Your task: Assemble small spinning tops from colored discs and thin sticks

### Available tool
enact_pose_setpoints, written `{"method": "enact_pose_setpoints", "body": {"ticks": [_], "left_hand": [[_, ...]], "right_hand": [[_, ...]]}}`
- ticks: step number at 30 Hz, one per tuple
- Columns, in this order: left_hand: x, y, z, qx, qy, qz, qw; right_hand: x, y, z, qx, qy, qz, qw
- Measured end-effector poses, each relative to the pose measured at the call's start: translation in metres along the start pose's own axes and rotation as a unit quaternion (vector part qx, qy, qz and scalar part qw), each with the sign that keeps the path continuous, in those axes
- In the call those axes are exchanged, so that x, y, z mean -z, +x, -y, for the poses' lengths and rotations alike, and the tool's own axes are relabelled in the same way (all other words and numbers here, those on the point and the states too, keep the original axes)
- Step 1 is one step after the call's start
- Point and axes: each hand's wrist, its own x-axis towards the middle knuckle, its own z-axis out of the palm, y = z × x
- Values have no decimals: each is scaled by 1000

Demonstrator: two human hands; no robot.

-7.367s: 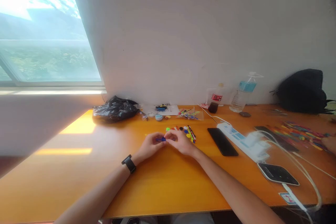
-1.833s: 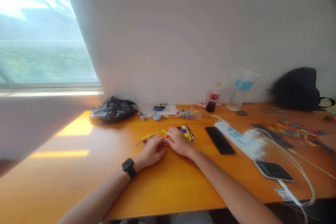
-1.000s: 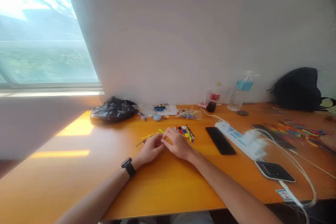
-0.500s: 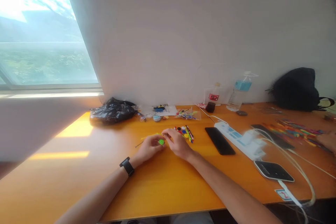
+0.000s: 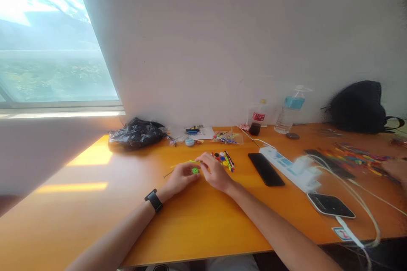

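On the smooth, glossy orange tabletop (image 5: 197, 224), the left hand (image 5: 179, 176) pinches a small round green disc (image 5: 195, 170) between its fingertips, just off the surface. The right hand (image 5: 215, 172) curls close beside it, fingers bent toward the disc; whether it grips anything cannot be told. A thin yellow-green stick (image 5: 182, 164) lies just behind the hands. To the right sits a little heap of coloured round pieces and sticks (image 5: 224, 160). One flat black phone (image 5: 266, 169) and one crinkled black plastic bag (image 5: 136, 132) rest farther off.
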Motion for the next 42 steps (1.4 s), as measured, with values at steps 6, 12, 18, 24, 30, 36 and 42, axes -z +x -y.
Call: {"method": "enact_pose_setpoints", "body": {"ticks": [6, 12, 18, 24, 30, 36, 42], "left_hand": [[0, -1, -2, 7, 7, -1, 1000], [-1, 1, 8, 3, 17, 2, 1000], [-1, 2, 14, -10, 11, 0, 1000], [-1, 3, 16, -18, 28, 0, 999], [-2, 3, 14, -28, 27, 6, 999], [-2, 3, 11, -41, 42, 8, 998], [-2, 2, 11, -41, 44, 10, 998]], "right_hand": [[-1, 0, -2, 2, -13, 1, 1000], [-2, 1, -4, -11, -36, -8, 999], [-3, -1, -4, -20, -26, 0, 999], [-2, -1, -4, -12, -29, 0, 1000], [-3, -1, -4, -17, -46, 17, 999], [-5, -4, -7, -14, -60, 38, 997], [-4, -4, -5, -13, -65, 38, 997]]}}
